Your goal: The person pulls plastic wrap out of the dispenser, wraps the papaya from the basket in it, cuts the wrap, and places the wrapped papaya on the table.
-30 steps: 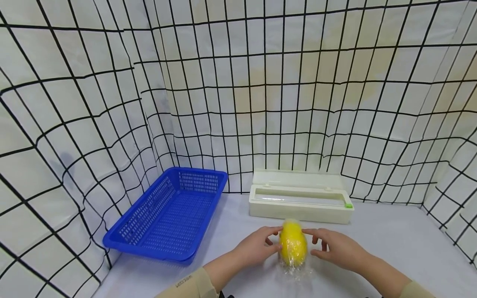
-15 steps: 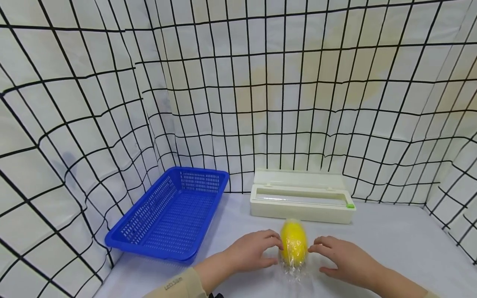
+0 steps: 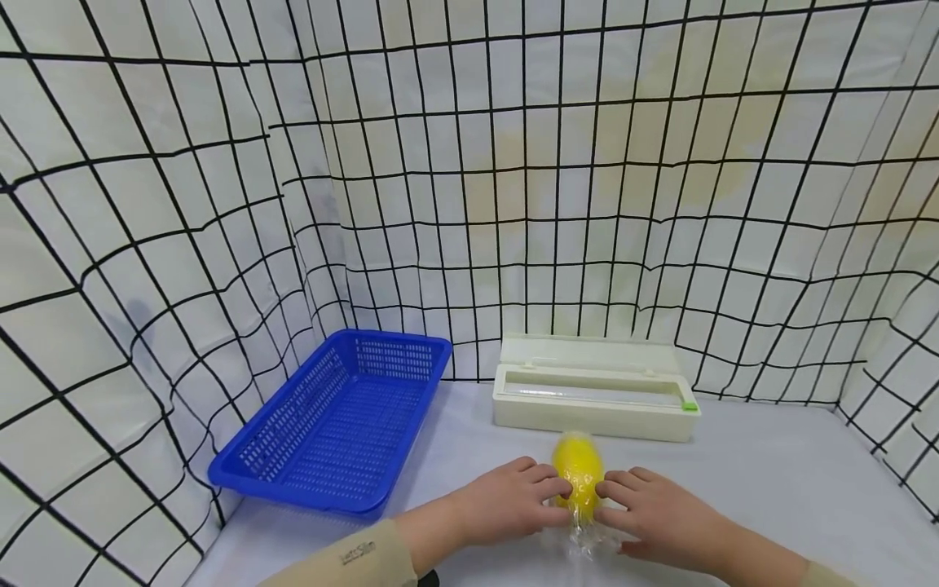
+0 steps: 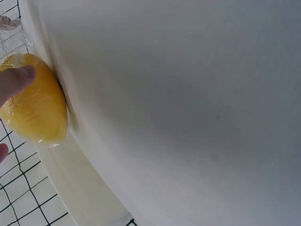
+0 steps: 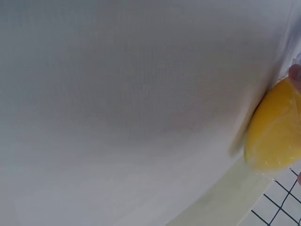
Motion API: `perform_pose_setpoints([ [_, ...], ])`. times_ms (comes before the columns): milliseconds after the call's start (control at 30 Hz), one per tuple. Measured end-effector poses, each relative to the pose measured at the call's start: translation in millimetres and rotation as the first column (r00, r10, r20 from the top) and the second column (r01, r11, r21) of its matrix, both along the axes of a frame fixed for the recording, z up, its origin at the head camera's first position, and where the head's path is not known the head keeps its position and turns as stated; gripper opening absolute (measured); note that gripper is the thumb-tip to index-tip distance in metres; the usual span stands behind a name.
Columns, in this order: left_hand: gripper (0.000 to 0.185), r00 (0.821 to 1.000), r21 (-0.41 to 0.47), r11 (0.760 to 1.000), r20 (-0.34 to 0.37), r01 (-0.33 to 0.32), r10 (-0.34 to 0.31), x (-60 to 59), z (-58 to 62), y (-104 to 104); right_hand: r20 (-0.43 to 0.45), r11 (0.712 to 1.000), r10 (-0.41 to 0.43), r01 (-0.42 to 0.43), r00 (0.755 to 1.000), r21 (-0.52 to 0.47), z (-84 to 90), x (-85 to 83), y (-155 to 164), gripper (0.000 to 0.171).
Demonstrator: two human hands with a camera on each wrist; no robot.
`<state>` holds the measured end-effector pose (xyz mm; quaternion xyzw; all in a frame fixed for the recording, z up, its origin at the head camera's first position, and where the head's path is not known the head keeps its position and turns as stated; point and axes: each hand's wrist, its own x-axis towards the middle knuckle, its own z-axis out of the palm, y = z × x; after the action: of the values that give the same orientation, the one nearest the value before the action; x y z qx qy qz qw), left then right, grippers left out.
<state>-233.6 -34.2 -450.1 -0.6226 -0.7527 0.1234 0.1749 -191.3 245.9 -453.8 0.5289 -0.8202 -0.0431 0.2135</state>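
Note:
A yellow oval fruit wrapped in clear plastic wrap lies on the white surface between the two hands. The wrap bunches loosely at the fruit's near end. My left hand touches the fruit from the left with relaxed, bent fingers. In the left wrist view, its thumb rests on the fruit's film-covered skin. From the right, my right hand touches the fruit and the bunched wrap. At the right wrist view's edge, one fingertip lies against the yellow fruit. The palms are hidden.
Behind the fruit stands a cream wrap dispenser box, lid raised, with a roll inside. A blue plastic basket sits to the left. White walls with black wire grid enclose the surface.
Both hands first drew back from the fruit's far part and apart, then came together at its near end, their fingertips touching it and the bunched wrap. The fruit stays about where it was.

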Motion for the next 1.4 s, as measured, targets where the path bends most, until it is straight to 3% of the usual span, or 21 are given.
perform_pose_setpoints([
  [100, 0.033, 1.000, -0.001, 1.000, -0.022, 0.006, -0.006, 0.0, 0.8, 2, -0.008, 1.000, 0.018, -0.018, 1.000, -0.012, -2.1, -2.0, -2, 0.061],
  [200, 0.025, 1.000, -0.001, 1.000, 0.004, 0.008, -0.008, 0.6, 1.7, 3, -0.016, 0.999, 0.048, -0.049, 0.999, -0.025, -4.0, -4.1, -4, 0.054],
  [333, 0.018, 0.996, 0.024, 1.000, 0.092, 0.001, -0.003, 1.8, 0.8, 3, 0.009, 0.997, 0.069, -0.068, 0.998, -0.045, -4.5, -5.2, -6, 0.038],
  [567, 0.014, 0.973, 0.101, 0.994, 0.231, -0.030, 0.006, 2.9, -1.2, 5, 0.065, 0.997, 0.021, -0.016, 0.998, -0.069, -2.0, -4.5, -6, 0.017],
  [667, 0.014, 0.952, 0.088, 0.994, 0.303, -0.068, 0.038, 4.3, 1.7, 5, 0.101, 0.993, 0.002, 0.010, 0.995, -0.115, -1.3, -2.7, -7, 0.011],
  [800, 0.011, 0.908, 0.092, 0.988, 0.413, -0.123, 0.074, 4.6, 4.2, 4, 0.171, 0.980, -0.034, 0.067, 0.985, -0.188, -0.9, 0.2, -9, 0.002],
  [967, 0.012, 0.865, 0.132, 0.976, 0.494, -0.173, 0.087, 5.4, 4.3, 2, 0.243, 0.955, -0.092, 0.154, 0.966, -0.254, -2.0, 2.9, -11, 0.004],
  [1067, 0.017, 0.851, 0.157, 0.964, 0.515, -0.214, 0.105, 7.1, 4.3, 4, 0.262, 0.941, -0.105, 0.181, 0.959, -0.285, -2.0, 3.0, -12, 0.004],
  [1167, 0.033, 0.861, 0.180, 0.950, 0.489, -0.255, 0.138, 9.6, 4.6, 8, 0.259, 0.931, -0.110, 0.191, 0.960, -0.310, -0.9, 2.4, -12, 0.010],
  [1233, 0.041, 0.884, 0.195, 0.941, 0.437, -0.276, 0.169, 11.0, 3.5, 12, 0.264, 0.926, -0.115, 0.200, 0.958, -0.320, -0.2, 2.0, -12, 0.013],
  [1300, 0.038, 0.905, 0.213, 0.933, 0.380, -0.290, 0.194, 11.8, 2.2, 17, 0.271, 0.922, -0.116, 0.205, 0.956, -0.329, -0.2, 1.4, -13, 0.013],
  [1400, 0.022, 0.917, 0.243, 0.920, 0.334, -0.306, 0.216, 10.1, -1.0, 24, 0.271, 0.916, -0.106, 0.200, 0.957, -0.348, -1.2, 0.2, -15, 0.015],
])
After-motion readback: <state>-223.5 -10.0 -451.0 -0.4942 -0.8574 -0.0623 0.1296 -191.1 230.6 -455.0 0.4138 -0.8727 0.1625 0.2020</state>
